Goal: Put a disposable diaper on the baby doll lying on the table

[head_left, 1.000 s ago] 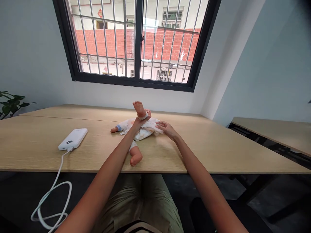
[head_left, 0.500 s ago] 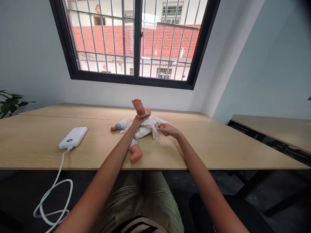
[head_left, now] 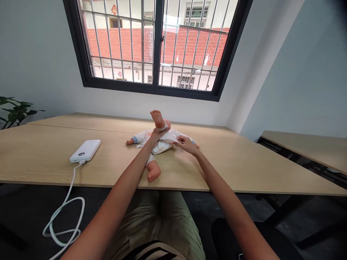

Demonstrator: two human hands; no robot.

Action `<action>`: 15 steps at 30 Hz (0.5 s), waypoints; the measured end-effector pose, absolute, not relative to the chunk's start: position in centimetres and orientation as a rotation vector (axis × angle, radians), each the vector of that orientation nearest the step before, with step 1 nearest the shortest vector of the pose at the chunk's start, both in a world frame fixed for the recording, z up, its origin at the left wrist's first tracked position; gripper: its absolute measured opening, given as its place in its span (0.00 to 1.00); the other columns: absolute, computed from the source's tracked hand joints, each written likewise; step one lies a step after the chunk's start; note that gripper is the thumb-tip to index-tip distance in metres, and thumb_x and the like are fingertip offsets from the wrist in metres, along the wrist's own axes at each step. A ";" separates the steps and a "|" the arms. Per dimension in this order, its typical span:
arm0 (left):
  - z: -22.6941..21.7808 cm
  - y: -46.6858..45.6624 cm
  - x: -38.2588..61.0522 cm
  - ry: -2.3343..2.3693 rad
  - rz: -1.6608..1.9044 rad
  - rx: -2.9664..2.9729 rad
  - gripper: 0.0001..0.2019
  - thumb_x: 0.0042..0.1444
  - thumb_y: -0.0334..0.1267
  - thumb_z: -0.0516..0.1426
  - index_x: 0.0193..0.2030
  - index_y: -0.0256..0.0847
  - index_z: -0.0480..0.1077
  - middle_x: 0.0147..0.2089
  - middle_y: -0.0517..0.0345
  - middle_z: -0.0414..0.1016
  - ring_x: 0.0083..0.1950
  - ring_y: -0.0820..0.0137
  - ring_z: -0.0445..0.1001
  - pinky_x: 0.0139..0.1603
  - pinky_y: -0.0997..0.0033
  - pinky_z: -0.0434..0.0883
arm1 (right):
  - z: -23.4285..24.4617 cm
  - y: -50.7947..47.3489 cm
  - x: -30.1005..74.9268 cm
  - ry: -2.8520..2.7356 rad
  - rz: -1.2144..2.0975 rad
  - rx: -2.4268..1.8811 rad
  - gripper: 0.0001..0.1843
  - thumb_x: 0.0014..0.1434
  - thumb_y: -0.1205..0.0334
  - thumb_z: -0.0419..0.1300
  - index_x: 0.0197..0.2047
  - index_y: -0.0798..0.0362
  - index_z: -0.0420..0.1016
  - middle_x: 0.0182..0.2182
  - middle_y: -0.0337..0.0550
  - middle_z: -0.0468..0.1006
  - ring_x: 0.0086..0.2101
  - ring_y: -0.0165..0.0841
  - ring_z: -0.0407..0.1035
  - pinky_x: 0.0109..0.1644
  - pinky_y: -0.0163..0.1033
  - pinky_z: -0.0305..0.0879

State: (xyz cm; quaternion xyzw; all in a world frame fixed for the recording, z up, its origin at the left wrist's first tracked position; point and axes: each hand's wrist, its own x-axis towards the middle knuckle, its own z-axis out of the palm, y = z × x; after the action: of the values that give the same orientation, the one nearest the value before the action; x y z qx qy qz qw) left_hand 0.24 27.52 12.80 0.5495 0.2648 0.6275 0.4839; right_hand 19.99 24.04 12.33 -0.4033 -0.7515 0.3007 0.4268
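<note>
A baby doll (head_left: 153, 170) in white clothing with blue cuffs lies on its back on the table, head toward the window. My left hand (head_left: 160, 134) is closed around the doll's raised leg, just below the upturned foot (head_left: 158, 119). The other leg lies bent toward the table's front edge. A white diaper (head_left: 162, 147) with faint prints shows at the doll's bottom. To its right, my right hand (head_left: 187, 144) pinches a thin white flap, seemingly part of the diaper, between thumb and fingers. My left wrist and forearm hide part of the doll's body.
On the wooden table (head_left: 108, 126), a white power bank (head_left: 85, 151) lies at the left, its white cable (head_left: 73, 180) looping down past the front edge. A plant (head_left: 16, 111) stands at the far left. A barred window (head_left: 155, 47) is ahead; another tabletop (head_left: 306, 144) is at the right.
My right hand has drawn the hanging white flap up and in against the doll's side. The doll's far right hand now shows. My left hand keeps the leg raised; the view has shifted slightly.
</note>
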 end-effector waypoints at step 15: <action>12.6 28.0 0.9 0.615 1.421 1.699 0.14 0.35 0.33 0.71 0.31 0.37 0.74 0.34 0.52 0.76 0.44 0.55 0.72 0.49 0.55 0.70 | 11.0 26.8 21.6 -1.467 0.924 -0.940 0.30 0.47 0.42 0.68 0.47 0.54 0.75 0.40 0.44 0.79 0.38 0.34 0.70 0.40 0.36 0.65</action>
State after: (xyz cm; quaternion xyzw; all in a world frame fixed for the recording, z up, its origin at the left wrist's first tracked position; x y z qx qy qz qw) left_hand 0.89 28.01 12.65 0.6745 0.2440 0.5641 0.4091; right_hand 21.57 26.80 11.01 -0.3974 -0.6204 0.3905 0.5519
